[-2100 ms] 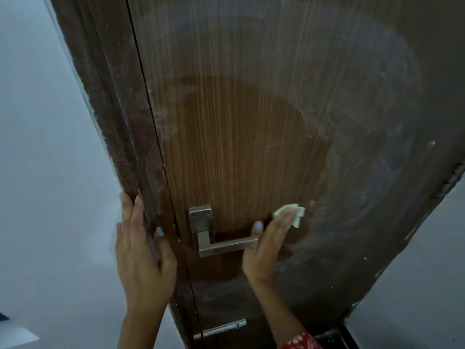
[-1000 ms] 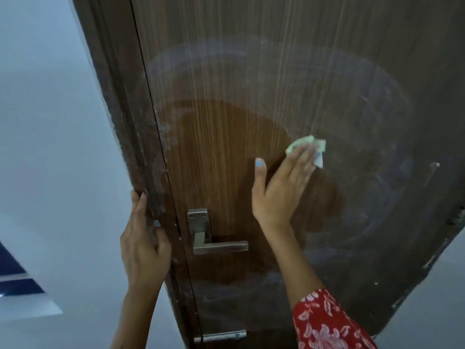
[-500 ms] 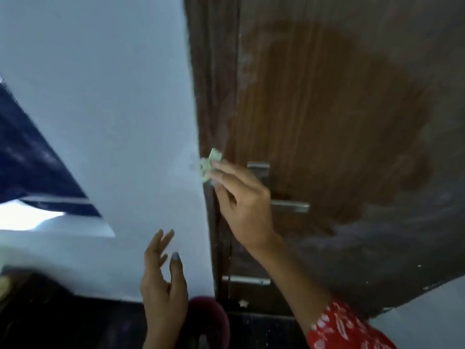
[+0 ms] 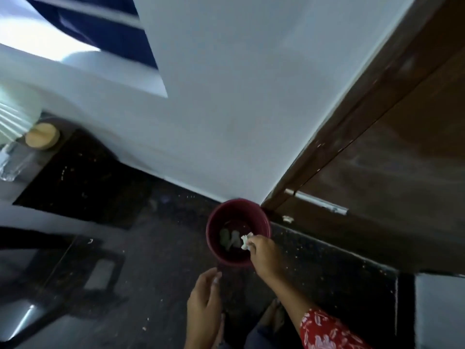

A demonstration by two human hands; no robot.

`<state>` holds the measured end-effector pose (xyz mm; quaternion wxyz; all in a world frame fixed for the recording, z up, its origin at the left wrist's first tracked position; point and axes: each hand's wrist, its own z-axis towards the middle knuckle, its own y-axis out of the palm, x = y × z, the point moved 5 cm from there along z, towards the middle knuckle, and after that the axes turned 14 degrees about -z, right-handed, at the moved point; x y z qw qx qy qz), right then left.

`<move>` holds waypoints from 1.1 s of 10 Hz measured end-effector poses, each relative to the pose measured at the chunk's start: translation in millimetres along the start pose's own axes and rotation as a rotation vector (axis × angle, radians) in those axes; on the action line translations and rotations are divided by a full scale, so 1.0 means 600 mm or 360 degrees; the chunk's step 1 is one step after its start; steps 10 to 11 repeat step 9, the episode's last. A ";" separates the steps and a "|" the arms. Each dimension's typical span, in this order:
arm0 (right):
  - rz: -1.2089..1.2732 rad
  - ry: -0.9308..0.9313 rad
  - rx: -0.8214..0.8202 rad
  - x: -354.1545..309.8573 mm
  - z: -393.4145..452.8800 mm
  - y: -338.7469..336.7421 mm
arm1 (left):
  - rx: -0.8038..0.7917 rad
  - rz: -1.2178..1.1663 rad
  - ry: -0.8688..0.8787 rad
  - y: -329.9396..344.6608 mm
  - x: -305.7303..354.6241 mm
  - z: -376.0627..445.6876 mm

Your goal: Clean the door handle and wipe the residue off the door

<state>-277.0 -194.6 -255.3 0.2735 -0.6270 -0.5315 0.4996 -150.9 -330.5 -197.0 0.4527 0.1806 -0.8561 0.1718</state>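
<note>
We hold the wipe (image 4: pixel 246 241) pinched in our right hand (image 4: pixel 264 255) over the bin (image 4: pixel 216 250) at lower centre; our left hand (image 4: pixel 204 299) hangs loose, holding nothing. Discarding seems underway; next, let go. The door (image 4: pixel 392 152) stands at right.

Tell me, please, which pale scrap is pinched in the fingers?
The white wad at the bucket's right rim, pinched by the right hand; the others lie inside.

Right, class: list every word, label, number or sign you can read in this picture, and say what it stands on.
None: no readable text shows anywhere. The maroon bucket, the door, the white wall and the wad in the right hand carry no lettering.
</note>
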 end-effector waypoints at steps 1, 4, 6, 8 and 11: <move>0.0044 -0.0014 -0.0088 0.015 0.023 0.062 | -0.0041 0.0110 0.0019 0.003 -0.040 0.021; 0.0385 0.0418 0.0241 0.072 -0.124 -0.017 | -0.0171 0.0422 0.0420 -0.005 0.022 -0.035; 0.0615 0.0460 0.0881 0.044 -0.287 -0.240 | -0.0364 0.0678 0.1278 0.033 0.215 -0.175; 0.0533 0.0092 0.1771 -0.016 -0.412 -0.543 | -0.0319 0.0528 0.2052 0.091 0.441 -0.337; 0.0320 -0.0248 0.2256 -0.065 -0.493 -0.701 | -0.0384 0.0360 0.2336 0.106 0.562 -0.424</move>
